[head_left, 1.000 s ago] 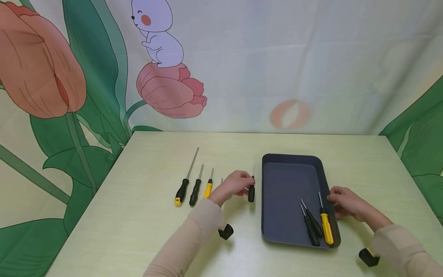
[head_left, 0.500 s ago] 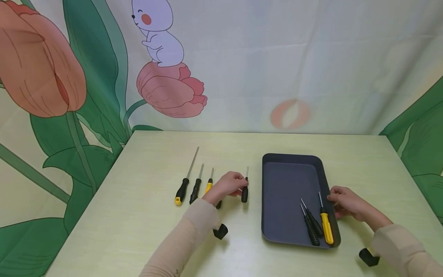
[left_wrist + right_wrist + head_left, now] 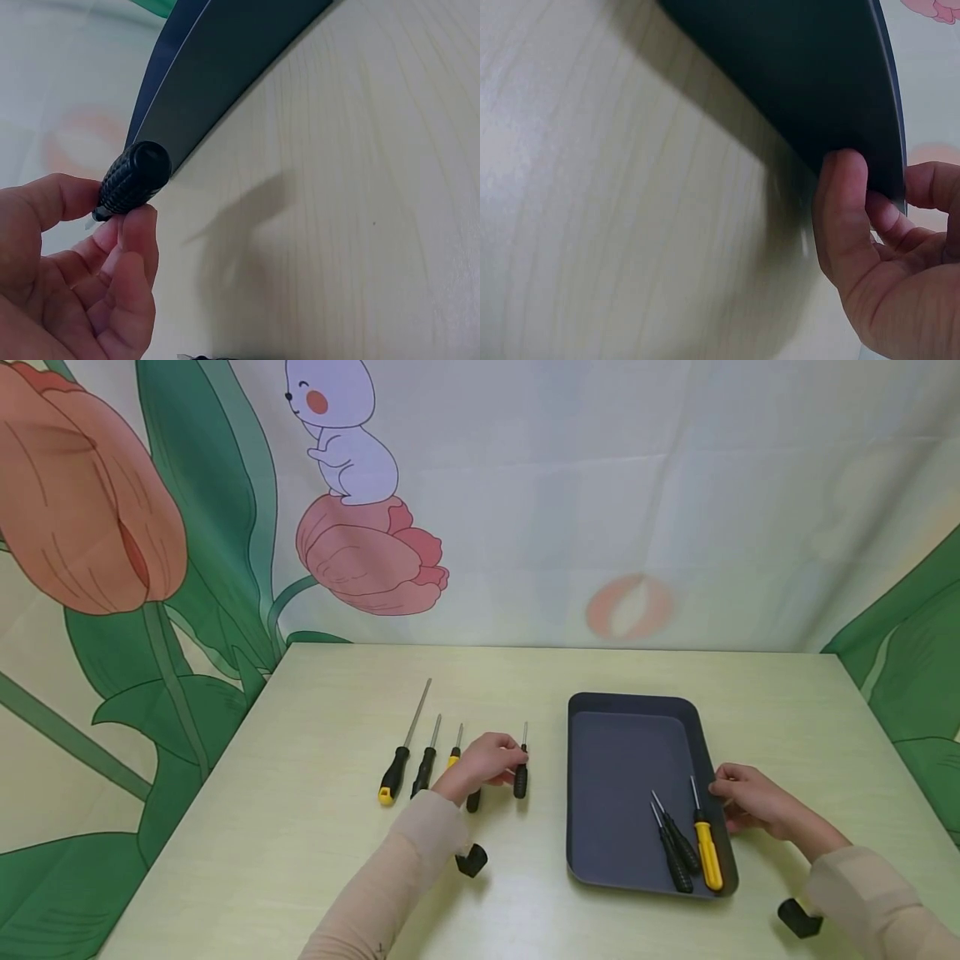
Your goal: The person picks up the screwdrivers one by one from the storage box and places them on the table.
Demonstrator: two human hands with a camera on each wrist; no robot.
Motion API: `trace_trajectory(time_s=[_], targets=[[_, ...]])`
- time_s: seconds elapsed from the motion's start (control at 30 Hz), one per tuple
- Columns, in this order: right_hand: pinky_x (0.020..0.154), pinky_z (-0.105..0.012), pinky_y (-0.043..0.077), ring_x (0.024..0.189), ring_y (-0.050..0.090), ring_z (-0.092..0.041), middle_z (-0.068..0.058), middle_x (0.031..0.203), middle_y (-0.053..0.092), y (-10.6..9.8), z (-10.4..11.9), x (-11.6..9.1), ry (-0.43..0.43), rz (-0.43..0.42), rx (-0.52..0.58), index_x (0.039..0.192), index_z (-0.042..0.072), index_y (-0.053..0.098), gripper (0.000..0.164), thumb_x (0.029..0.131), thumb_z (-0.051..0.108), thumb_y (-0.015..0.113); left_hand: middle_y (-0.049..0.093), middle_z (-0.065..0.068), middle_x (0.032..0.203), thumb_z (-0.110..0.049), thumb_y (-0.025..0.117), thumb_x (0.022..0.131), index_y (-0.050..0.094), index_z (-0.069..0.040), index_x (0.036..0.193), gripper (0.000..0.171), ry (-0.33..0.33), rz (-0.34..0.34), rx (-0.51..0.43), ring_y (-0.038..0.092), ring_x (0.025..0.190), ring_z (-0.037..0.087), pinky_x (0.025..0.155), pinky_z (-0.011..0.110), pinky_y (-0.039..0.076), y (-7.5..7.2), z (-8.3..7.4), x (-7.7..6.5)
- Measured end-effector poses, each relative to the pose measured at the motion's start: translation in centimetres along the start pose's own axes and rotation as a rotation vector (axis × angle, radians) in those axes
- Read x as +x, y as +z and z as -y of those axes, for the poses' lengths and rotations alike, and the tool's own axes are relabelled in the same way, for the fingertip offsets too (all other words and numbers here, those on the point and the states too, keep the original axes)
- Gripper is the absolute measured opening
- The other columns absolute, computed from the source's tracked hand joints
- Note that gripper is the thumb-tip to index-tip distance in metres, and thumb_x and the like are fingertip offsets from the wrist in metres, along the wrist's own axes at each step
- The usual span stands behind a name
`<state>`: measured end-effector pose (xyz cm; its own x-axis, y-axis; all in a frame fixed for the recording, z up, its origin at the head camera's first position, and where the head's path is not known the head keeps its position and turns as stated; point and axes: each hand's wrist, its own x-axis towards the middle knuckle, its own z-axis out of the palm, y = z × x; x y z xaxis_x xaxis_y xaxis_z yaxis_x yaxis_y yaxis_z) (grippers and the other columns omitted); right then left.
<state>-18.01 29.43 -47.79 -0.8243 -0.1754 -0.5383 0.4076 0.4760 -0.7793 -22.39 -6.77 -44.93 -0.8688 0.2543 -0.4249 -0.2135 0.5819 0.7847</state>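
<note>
My left hand (image 3: 491, 758) pinches a small black screwdriver (image 3: 521, 781) between thumb and fingertips, left of the tray. Its ribbed black handle (image 3: 135, 177) points toward the camera in the left wrist view, raised over the table with a shadow below. With my right hand (image 3: 753, 797) I grip the right wall of a dark grey tray (image 3: 622, 793), thumb on the rim and fingers against the outer side, as the right wrist view shows. Inside the tray, at its lower right, lie two black screwdrivers (image 3: 677, 852) and a yellow-handled screwdriver (image 3: 708, 856).
Left of my left hand, several screwdrivers lie in a row: a long black-and-yellow one (image 3: 393, 777), a black one (image 3: 423, 772), a yellow one (image 3: 453, 758) partly hidden by the hand, and a black handle (image 3: 473, 800). A printed curtain (image 3: 525, 527) hangs behind the table (image 3: 247, 827).
My left hand has moved left, away from the tray, carrying the small black screwdriver closer to the row. The right hand and the tray stay where they were.
</note>
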Motion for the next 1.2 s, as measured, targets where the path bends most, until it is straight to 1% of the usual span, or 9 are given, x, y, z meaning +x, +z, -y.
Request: trace_trajectory(time_s=[0.2, 0.43, 0.63, 0.8, 0.87, 0.9, 0.97, 1.03, 1.2], targets=[[0.054, -0.027, 0.048, 0.059, 0.053, -0.013, -0.002, 0.074, 0.052, -0.1, -0.2, 0.0, -0.022, 0.008, 0.016, 0.084, 0.004, 0.038, 0.01, 0.088, 0.013, 0.038, 0.062, 0.005, 0.079, -0.02, 0.054, 0.085, 0.059, -0.005, 0.088, 0.016, -0.026, -0.015, -0.004, 0.063, 0.068, 0.015, 0.056, 0.024, 0.045, -0.1, 0.5, 0.3], [0.055, -0.027, 0.048, 0.06, 0.053, -0.013, -0.002, 0.075, 0.052, 0.1, -0.1, -0.1, -0.016, 0.001, 0.013, 0.085, 0.004, 0.039, 0.01, 0.088, 0.013, 0.038, 0.062, 0.006, 0.079, -0.02, 0.056, 0.084, 0.06, -0.005, 0.087, 0.016, -0.049, -0.062, 0.053, 0.064, 0.07, 0.018, 0.06, 0.028, 0.049, -0.1, 0.7, 0.3], [0.055, -0.028, 0.048, 0.06, 0.053, -0.013, -0.002, 0.075, 0.052, 0.1, 0.0, -0.3, -0.009, 0.001, 0.008, 0.085, 0.004, 0.039, 0.01, 0.089, 0.013, 0.038, 0.06, 0.005, 0.08, -0.018, 0.058, 0.083, 0.06, -0.005, 0.083, 0.013, -0.061, -0.102, 0.073, 0.064, 0.069, 0.019, 0.063, 0.029, 0.051, 0.0, 1.2, 0.4], [0.055, -0.028, 0.048, 0.06, 0.053, -0.013, -0.002, 0.075, 0.053, 0.1, 0.0, -0.3, -0.015, 0.004, 0.015, 0.085, 0.004, 0.039, 0.011, 0.088, 0.014, 0.039, 0.059, 0.005, 0.079, -0.018, 0.057, 0.082, 0.06, -0.005, 0.079, 0.014, -0.064, -0.118, 0.094, 0.063, 0.068, 0.018, 0.065, 0.03, 0.052, -0.1, 1.4, 0.3], [0.055, -0.028, 0.048, 0.06, 0.054, -0.013, -0.002, 0.075, 0.053, 0.0, -0.2, -0.3, -0.033, 0.017, 0.019, 0.085, 0.004, 0.039, 0.012, 0.088, 0.015, 0.04, 0.058, 0.004, 0.077, -0.018, 0.057, 0.082, 0.059, -0.005, 0.077, 0.014, -0.067, -0.122, 0.107, 0.062, 0.068, 0.017, 0.065, 0.03, 0.051, -0.2, 1.6, 0.3], [0.055, -0.028, 0.048, 0.061, 0.054, -0.013, -0.002, 0.075, 0.053, -0.1, -0.2, -0.2, -0.032, 0.017, 0.023, 0.085, 0.004, 0.039, 0.012, 0.087, 0.016, 0.041, 0.057, 0.003, 0.075, -0.018, 0.057, 0.082, 0.058, -0.006, 0.075, 0.014, -0.068, -0.124, 0.116, 0.061, 0.067, 0.017, 0.065, 0.03, 0.051, -0.1, 1.6, 0.3], [0.055, -0.028, 0.048, 0.061, 0.054, -0.014, -0.002, 0.075, 0.053, -0.2, -0.4, -0.1, -0.054, 0.045, 0.03, 0.085, 0.004, 0.039, 0.013, 0.087, 0.017, 0.042, 0.056, 0.002, 0.072, -0.019, 0.057, 0.082, 0.056, -0.007, 0.073, 0.015, -0.073, -0.128, 0.132, 0.06, 0.066, 0.016, 0.063, 0.029, 0.05, -0.1, 1.8, 0.3], [0.055, -0.027, 0.048, 0.061, 0.054, -0.014, -0.002, 0.075, 0.053, -0.3, -0.5, -0.1, -0.063, 0.058, 0.033, 0.085, 0.004, 0.039, 0.014, 0.087, 0.018, 0.043, 0.054, 0.001, 0.069, -0.019, 0.057, 0.082, 0.054, -0.008, 0.07, 0.017, -0.075, -0.133, 0.155, 0.059, 0.063, 0.015, 0.059, 0.027, 0.049, -0.1, 2.0, 0.4], [0.055, -0.028, 0.048, 0.062, 0.054, -0.013, -0.002, 0.076, 0.053, 0.1, -0.1, -0.3, -0.026, 0.017, 0.024, 0.086, 0.003, 0.038, 0.012, 0.087, 0.015, 0.041, 0.054, 0.001, 0.061, -0.021, 0.058, 0.081, 0.051, -0.011, 0.064, 0.02, -0.081, -0.15, 0.237, 0.052, 0.055, 0.013, 0.05, 0.022, 0.038, -0.1, 2.2, 0.5]])
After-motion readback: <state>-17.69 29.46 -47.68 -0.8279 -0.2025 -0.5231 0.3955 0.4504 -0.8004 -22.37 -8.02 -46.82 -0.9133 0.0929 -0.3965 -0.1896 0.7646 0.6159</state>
